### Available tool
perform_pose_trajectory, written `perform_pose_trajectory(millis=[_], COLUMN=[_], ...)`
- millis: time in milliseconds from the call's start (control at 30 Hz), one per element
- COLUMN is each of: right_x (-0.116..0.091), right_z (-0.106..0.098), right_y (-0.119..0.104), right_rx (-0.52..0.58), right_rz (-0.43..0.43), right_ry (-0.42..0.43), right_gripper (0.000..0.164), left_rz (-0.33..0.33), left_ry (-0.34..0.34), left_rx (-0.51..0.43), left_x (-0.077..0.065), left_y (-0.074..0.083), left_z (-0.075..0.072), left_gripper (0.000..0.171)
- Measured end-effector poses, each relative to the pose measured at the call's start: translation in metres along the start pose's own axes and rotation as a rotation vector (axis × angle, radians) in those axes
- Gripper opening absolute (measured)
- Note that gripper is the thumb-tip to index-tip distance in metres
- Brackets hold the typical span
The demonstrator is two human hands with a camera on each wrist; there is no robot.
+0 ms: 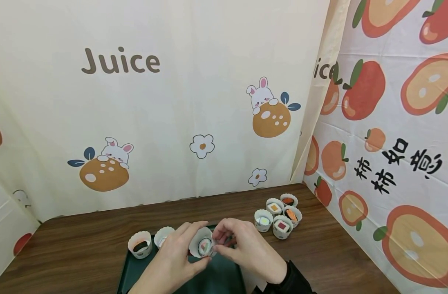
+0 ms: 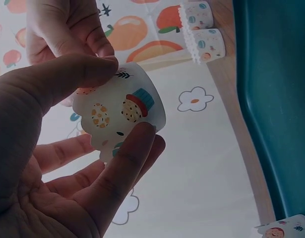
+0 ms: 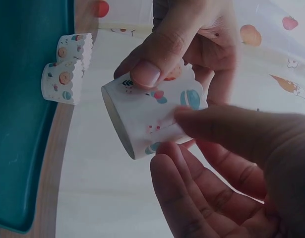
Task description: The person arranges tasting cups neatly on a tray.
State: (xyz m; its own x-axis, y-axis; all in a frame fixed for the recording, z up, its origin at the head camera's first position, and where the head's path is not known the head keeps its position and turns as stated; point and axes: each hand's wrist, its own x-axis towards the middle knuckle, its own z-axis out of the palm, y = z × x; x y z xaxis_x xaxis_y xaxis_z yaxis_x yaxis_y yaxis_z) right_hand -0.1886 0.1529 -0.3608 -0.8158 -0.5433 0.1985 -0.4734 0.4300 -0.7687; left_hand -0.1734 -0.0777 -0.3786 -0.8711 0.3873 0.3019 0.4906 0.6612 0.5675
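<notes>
A white paper baking cup (image 1: pixel 195 243) with a scalloped rim is held over the tray, its mouth turned toward the head camera. Inside it sits a small sushi roll piece (image 1: pixel 204 246) with a pale, pinkish centre. My left hand (image 1: pixel 176 253) grips the cup from the left, thumb on one side and fingers on the other. From the right, my right hand (image 1: pixel 251 245) pinches the cup near its rim, the thumb (image 3: pixel 192 121) lying on the printed wall. Cupcake and macaron pictures (image 2: pixel 137 105) show on the outside.
Below the hands lies a dark green tray (image 1: pixel 218 277) on a brown wooden table (image 1: pixel 80 245). Two more paper cups stand at the tray's back left, one (image 1: pixel 144 254) with a dark-topped piece. Several filled cups (image 1: pixel 281 232) cluster at the back right, near the printed curtain (image 1: pixel 356 228).
</notes>
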Motion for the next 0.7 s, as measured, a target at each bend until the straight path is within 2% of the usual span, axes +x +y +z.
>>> perform_pose_trajectory(millis=[333,700], right_x=[-0.0005,-0.0022], right_z=[0.0005,-0.0017], right_y=[0.0009,0.0000], right_rx=[0.014,0.008], right_rz=[-0.037,-0.016], right_ry=[-0.010,-0.046], right_gripper=[0.008,0.007], left_rz=[0.001,0.029], left_ry=[-0.027,-0.017], left_rx=[0.003,-0.007], left_x=[-0.0011,0.0004], left_y=[0.0017,0.0002], left_z=[0.0000,0.0014], left_gripper=[0.064,0.053])
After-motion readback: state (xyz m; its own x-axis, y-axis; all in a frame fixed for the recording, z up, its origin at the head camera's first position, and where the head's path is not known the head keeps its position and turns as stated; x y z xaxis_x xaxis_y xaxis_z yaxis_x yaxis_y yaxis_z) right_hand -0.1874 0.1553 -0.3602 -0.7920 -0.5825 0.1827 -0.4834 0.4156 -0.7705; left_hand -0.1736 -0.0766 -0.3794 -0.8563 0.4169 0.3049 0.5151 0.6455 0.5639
